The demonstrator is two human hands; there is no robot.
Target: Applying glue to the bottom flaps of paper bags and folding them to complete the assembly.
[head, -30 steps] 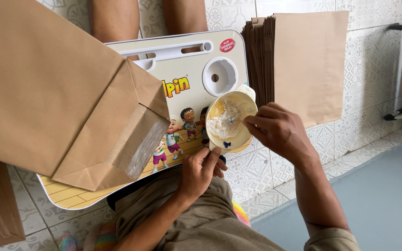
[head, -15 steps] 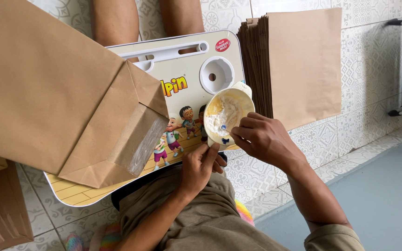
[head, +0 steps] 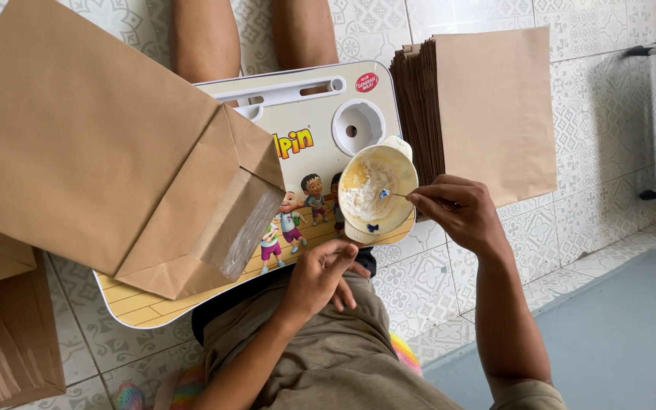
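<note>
A small yellow bowl (head: 377, 190) sits at the right edge of a low lap desk (head: 305, 152), holding a smear of white paste that coats most of its inside. The right hand (head: 457, 212) is pinched closed around a thin stick (head: 395, 195), thumb and fingers together, and the stick's tip reaches into the paste near the bowl's middle. The left hand (head: 320, 277) rests loosely curled at the near edge of the desk, just below the bowl; it seems to hold nothing, though whether its fingertips touch the bowl's rim I cannot tell.

A large brown paper bag (head: 108, 144) lies across the left half of the desk, its folded bottom opened out toward the bowl, with a pale, shiny strip along one flap. To the right of the desk a thick stack of flat brown bags (head: 487, 106) lies on the tiled floor (head: 609, 114), just behind the right hand. More brown paper (head: 1, 334) lies at the lower left.

The desk top is cream, printed with cartoon children and yellow lettering, a small red round sticker (head: 367, 82) near its far right corner, a round cup hole (head: 357, 126) just beyond the bowl, and a long slot (head: 286, 89) along the far edge. Another person's bare legs (head: 206, 38) stand past the desk.
</note>
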